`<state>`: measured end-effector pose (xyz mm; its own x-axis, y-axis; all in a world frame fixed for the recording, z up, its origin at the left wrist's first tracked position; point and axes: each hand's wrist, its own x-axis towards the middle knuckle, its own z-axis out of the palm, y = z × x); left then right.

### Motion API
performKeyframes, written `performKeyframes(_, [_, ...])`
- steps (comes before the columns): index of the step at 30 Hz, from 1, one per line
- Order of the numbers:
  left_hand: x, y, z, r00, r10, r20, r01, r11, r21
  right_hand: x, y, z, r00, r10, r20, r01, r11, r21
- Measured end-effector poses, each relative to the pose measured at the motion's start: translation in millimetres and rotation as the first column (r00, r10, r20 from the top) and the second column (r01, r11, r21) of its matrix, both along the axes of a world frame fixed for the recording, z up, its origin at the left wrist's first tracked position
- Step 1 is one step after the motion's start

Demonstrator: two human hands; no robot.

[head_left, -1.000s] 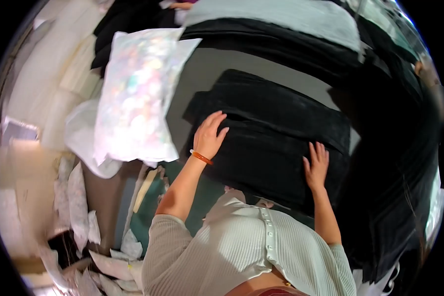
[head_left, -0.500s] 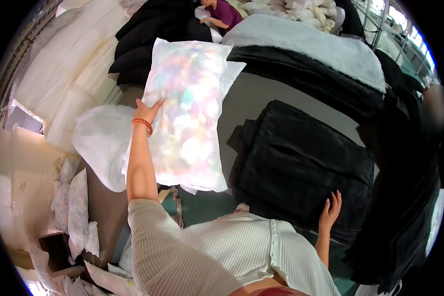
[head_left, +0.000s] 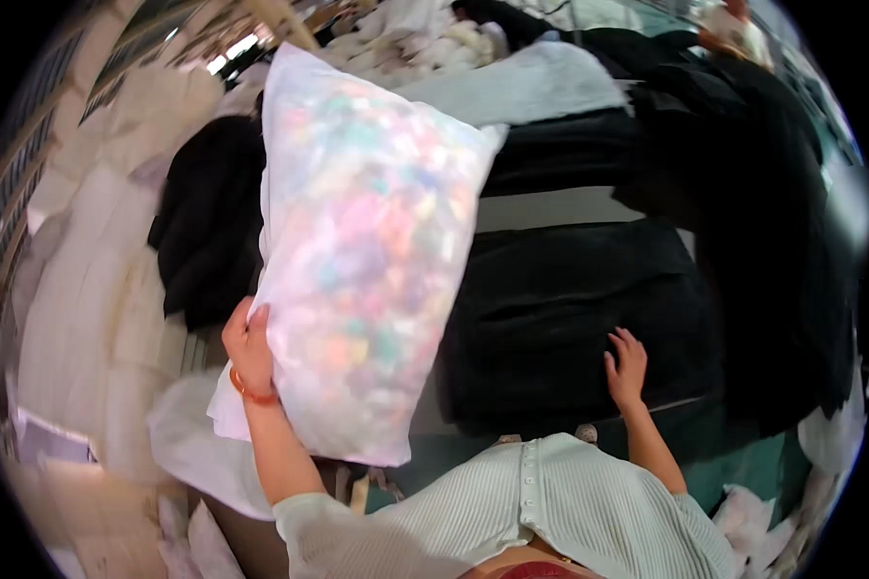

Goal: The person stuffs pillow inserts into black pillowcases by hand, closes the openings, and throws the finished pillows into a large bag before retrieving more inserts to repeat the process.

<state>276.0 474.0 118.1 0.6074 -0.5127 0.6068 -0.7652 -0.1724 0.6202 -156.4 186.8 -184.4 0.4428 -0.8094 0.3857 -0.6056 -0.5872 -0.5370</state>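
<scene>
My left hand point(head_left: 249, 349), with an orange bangle at the wrist, grips the left edge of a white pillow point(head_left: 367, 251) whose see-through cover shows pastel-coloured filling. The pillow is lifted and tilted, its top leaning left, and it hides part of what lies behind. A folded black fabric bundle point(head_left: 550, 309) lies on the grey table point(head_left: 550, 207) to the right of the pillow. Near the bundle's right front part rests my right hand point(head_left: 628, 365), fingers spread apart, holding nothing.
Black fabric point(head_left: 772, 270) hangs down at the right. Behind the table lies a white fluffy sheet point(head_left: 531, 82) over black material. A black heap point(head_left: 208, 222) and pale wrapped rolls point(head_left: 77, 309) are at the left. A person point(head_left: 734, 29) is at the back right.
My left hand went from the black bundle to the pillow, took its edge and raised it. The pillow now stands closer and more upright. My right hand stays at the bundle. The view has shifted.
</scene>
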Motion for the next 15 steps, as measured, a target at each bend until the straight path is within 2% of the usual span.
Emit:
performKeyframes(2, [-16.2,-26.1,2.7,0.993,-0.114,0.031,0.114,0.993,-0.012,-8.9,-9.1,2.8,0.994,0.059,0.09,-0.074,0.982,0.174])
performKeyframes(3, [-18.2,-39.8,-4.8,0.986,-0.164,0.011,0.164,0.985,-0.051,-10.3,-14.8,4.0,0.909,-0.045,0.415,-0.18,0.855,0.487])
performKeyframes(4, [-19.8,-60.8,-13.4,0.977,-0.215,-0.012,0.213,0.973,-0.09,-15.4,-25.6,6.8,0.719,-0.246,0.65,-0.38,0.643,0.665])
performKeyframes(5, [-28.2,-85.6,-11.8,0.964,-0.264,-0.015,0.262,0.961,-0.091,-30.4,-30.8,23.6,0.566,-0.42,0.709,-0.487,0.523,0.699])
performKeyframes(6, [-36.1,-109.6,-10.9,0.924,-0.373,-0.088,0.376,0.927,0.016,-44.3,-35.3,40.1,0.548,-0.45,0.705,-0.459,0.543,0.703])
performKeyframes(7, [-43.3,-132.6,-11.0,0.87,-0.463,-0.17,0.484,0.867,0.116,-58.6,-40.2,56.8,0.414,-0.512,0.753,-0.534,0.533,0.656])
performKeyframes(8, [-38.2,-160.4,-22.6,0.862,-0.469,-0.191,0.503,0.834,0.225,-74.7,-46.1,65.5,0.275,-0.565,0.778,-0.605,0.527,0.597])
performKeyframes(10, [-40.8,-208.5,-46.3,0.877,-0.46,0.14,0.36,0.821,0.443,-101.9,-60.8,62.4,0.334,-0.587,0.737,-0.475,0.571,0.67])
performKeyframes(11, [-61.9,-217.7,-53.9,0.919,-0.346,0.19,0.214,0.841,0.497,-116.6,-64.9,59.2,0.431,-0.548,0.717,-0.382,0.609,0.695])
performKeyframes(12, [-59.2,-224.7,-73.9,0.938,-0.342,0.053,0.272,0.823,0.499,-128.6,-65.7,57.2,0.511,-0.491,0.705,-0.319,0.653,0.687])
performKeyframes(13, [-103.4,-225.8,-78.4,0.931,-0.301,-0.207,0.359,0.857,0.37,-138.4,-66.2,54.5,0.55,-0.48,0.684,-0.275,0.669,0.69])
performKeyframes(14, [-146.1,-221.0,-82.8,0.85,-0.265,-0.456,0.397,0.891,0.222,-145.8,-64.2,52.1,0.59,-0.467,0.658,-0.233,0.682,0.693])
performKeyframes(15, [-145.1,-215.6,-111.3,0.934,-0.301,-0.194,0.357,0.818,0.45,-148.4,-61.9,55.9,0.616,-0.459,0.64,-0.209,0.688,0.695])
